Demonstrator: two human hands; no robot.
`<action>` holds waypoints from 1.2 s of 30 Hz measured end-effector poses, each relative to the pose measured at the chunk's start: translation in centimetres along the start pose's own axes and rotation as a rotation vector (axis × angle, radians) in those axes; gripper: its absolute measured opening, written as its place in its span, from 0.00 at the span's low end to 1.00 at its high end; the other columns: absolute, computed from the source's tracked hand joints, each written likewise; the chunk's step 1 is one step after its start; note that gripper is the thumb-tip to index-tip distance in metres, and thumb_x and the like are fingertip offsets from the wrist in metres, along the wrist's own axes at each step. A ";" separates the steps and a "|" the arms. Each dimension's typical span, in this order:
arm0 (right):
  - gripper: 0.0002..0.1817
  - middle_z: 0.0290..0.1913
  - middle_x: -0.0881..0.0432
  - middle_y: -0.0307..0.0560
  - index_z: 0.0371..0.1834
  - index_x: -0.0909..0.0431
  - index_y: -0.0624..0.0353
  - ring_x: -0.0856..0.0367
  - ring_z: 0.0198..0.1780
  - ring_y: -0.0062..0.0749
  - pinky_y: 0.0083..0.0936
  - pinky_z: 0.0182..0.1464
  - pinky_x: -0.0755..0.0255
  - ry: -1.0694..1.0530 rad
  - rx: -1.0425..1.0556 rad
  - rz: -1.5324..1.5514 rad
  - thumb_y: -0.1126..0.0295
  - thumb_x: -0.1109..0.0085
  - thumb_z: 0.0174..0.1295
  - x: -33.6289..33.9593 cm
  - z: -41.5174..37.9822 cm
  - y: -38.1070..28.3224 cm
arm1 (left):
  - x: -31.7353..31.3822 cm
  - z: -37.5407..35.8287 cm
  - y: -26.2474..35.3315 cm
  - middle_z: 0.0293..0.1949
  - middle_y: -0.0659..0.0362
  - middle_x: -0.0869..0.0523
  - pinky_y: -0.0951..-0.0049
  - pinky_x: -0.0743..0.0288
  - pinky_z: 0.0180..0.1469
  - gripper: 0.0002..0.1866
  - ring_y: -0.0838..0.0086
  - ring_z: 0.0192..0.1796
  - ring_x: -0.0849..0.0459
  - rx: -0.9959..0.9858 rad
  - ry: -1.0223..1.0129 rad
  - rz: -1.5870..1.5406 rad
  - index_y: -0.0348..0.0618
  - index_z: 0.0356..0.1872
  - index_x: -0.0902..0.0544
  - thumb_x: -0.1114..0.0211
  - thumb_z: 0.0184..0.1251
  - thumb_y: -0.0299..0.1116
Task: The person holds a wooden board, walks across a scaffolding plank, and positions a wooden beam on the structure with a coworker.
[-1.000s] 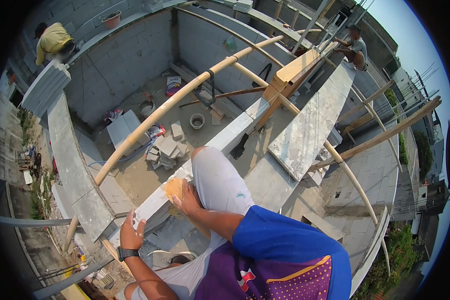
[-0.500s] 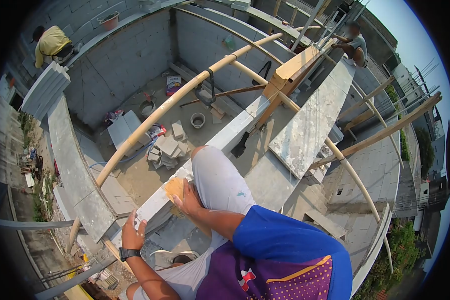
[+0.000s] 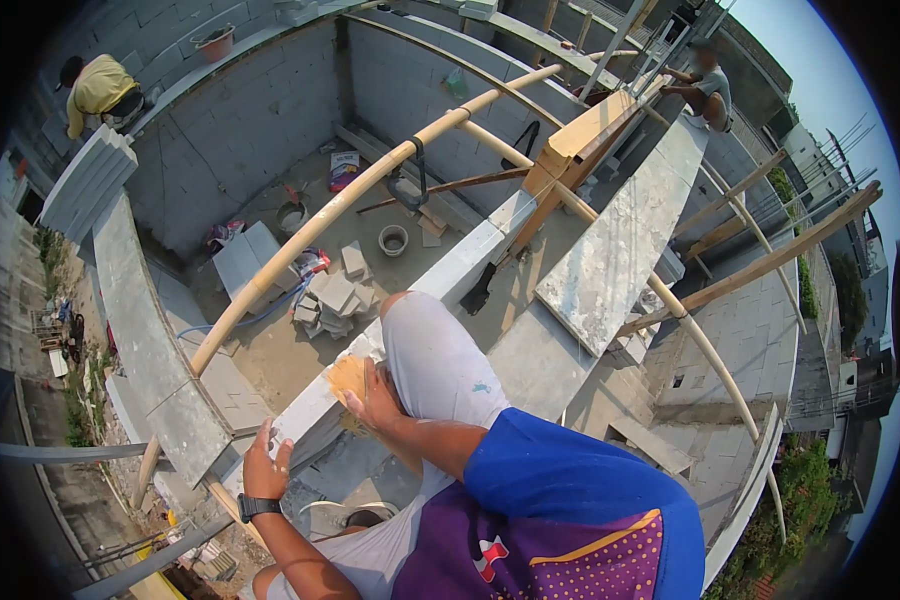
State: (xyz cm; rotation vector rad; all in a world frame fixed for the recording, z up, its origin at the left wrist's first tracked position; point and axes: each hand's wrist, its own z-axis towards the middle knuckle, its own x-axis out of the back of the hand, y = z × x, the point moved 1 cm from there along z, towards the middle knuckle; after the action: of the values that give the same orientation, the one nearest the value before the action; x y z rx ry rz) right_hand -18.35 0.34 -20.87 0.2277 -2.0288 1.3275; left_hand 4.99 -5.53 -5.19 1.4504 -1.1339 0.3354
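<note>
My right hand [image 3: 378,403] is closed on a yellow-tan rough piece [image 3: 347,378], which lies against the top of a narrow pale block wall [image 3: 305,412] beside my bent knee. Whether that piece is wood or sponge I cannot make out. Farther left, my left hand [image 3: 266,464], with a dark watch at the wrist, grips the near end of the same pale block, thumb and fingers curled at its edge. Part of my right hand's grip is hidden behind its own palm.
A bamboo pole [image 3: 370,175] crosses over the sunken room, where a bucket [image 3: 393,240] and broken blocks [image 3: 335,295] lie. A large slab [image 3: 620,250] lies to the right. One person [image 3: 110,85] crouches at upper left; another person [image 3: 712,90] sits at upper right.
Almost nothing differs. The whole view has shifted very slightly, and both hands keep their places at the wall.
</note>
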 end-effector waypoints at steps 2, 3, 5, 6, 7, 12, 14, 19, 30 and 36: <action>0.50 0.63 0.35 0.73 0.78 0.56 0.65 0.38 0.68 0.66 0.52 0.72 0.45 -0.007 -0.002 -0.011 0.52 0.38 0.62 -0.1 0.1 0.0 | 0.1 0.0 0.0 0.54 0.38 0.15 0.57 0.24 0.59 0.29 0.47 0.53 0.15 -0.010 -0.004 0.010 0.33 0.68 0.28 0.35 0.68 0.35; 0.50 0.63 0.35 0.73 0.78 0.56 0.65 0.38 0.68 0.66 0.52 0.71 0.45 -0.011 -0.004 -0.016 0.52 0.38 0.62 -0.1 0.1 0.0 | 0.1 0.1 0.0 0.54 0.38 0.15 0.57 0.24 0.59 0.29 0.47 0.53 0.15 -0.015 -0.007 0.015 0.33 0.68 0.28 0.35 0.68 0.35; 0.50 0.63 0.35 0.73 0.78 0.56 0.65 0.38 0.68 0.66 0.53 0.71 0.45 -0.001 0.003 0.007 0.51 0.39 0.62 -0.1 0.0 0.0 | -0.1 0.2 -0.2 0.54 0.37 0.15 0.58 0.24 0.59 0.30 0.46 0.54 0.15 -0.005 -0.010 0.001 0.32 0.68 0.29 0.35 0.68 0.35; 0.50 0.63 0.35 0.73 0.78 0.56 0.65 0.38 0.67 0.66 0.53 0.71 0.45 0.003 0.007 0.019 0.51 0.39 0.62 -0.1 -0.1 0.0 | -0.2 0.2 -0.3 0.54 0.37 0.15 0.58 0.24 0.60 0.30 0.46 0.54 0.15 -0.001 -0.011 -0.005 0.32 0.68 0.29 0.35 0.68 0.35; 0.50 0.63 0.36 0.73 0.78 0.56 0.65 0.38 0.67 0.67 0.53 0.71 0.45 0.005 0.011 0.011 0.51 0.39 0.62 -0.1 -0.1 0.0 | -0.3 0.3 -0.4 0.54 0.37 0.16 0.58 0.24 0.60 0.30 0.46 0.54 0.15 0.003 -0.016 -0.005 0.32 0.68 0.29 0.35 0.68 0.35; 0.50 0.64 0.36 0.74 0.78 0.56 0.65 0.37 0.67 0.68 0.55 0.71 0.46 -0.005 0.029 -0.007 0.50 0.40 0.63 -0.2 0.0 0.2 | -0.5 0.4 -0.6 0.54 0.36 0.16 0.58 0.24 0.60 0.30 0.46 0.54 0.15 0.014 -0.021 -0.009 0.31 0.68 0.29 0.35 0.68 0.36; 0.50 0.64 0.36 0.74 0.78 0.57 0.65 0.38 0.67 0.68 0.55 0.71 0.46 -0.014 0.027 -0.008 0.49 0.40 0.63 -0.2 0.0 0.2 | -0.5 0.5 -0.5 0.54 0.37 0.15 0.58 0.24 0.60 0.30 0.47 0.54 0.15 0.022 -0.023 -0.013 0.31 0.68 0.29 0.35 0.68 0.36; 0.50 0.64 0.36 0.75 0.78 0.56 0.66 0.38 0.67 0.68 0.55 0.71 0.47 0.017 0.053 -0.015 0.49 0.41 0.64 -0.7 0.2 0.7 | -0.8 0.8 -1.4 0.50 0.44 0.13 0.61 0.21 0.51 0.32 0.55 0.50 0.13 0.001 -0.024 0.036 0.38 0.69 0.28 0.33 0.66 0.40; 0.49 0.61 0.34 0.74 0.77 0.55 0.65 0.35 0.64 0.67 0.53 0.69 0.42 -0.003 0.017 0.068 0.51 0.38 0.62 0.0 -0.1 0.0 | -0.5 1.0 -0.5 0.46 0.44 0.11 0.60 0.23 0.55 0.32 0.54 0.49 0.12 0.030 -0.037 0.009 0.36 0.68 0.28 0.32 0.65 0.40; 0.49 0.60 0.33 0.74 0.77 0.55 0.65 0.35 0.64 0.68 0.53 0.68 0.42 0.054 0.054 0.041 0.51 0.38 0.61 -0.4 -0.1 0.0 | -0.5 1.0 -0.7 0.46 0.45 0.11 0.61 0.22 0.53 0.32 0.54 0.49 0.13 0.007 -0.034 0.012 0.37 0.69 0.28 0.33 0.66 0.40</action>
State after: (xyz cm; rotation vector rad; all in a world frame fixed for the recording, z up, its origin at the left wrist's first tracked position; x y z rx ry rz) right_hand -18.02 0.39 -21.12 0.1736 -1.9644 1.4003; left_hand 4.88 -6.26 -6.25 1.4601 -1.1702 0.3246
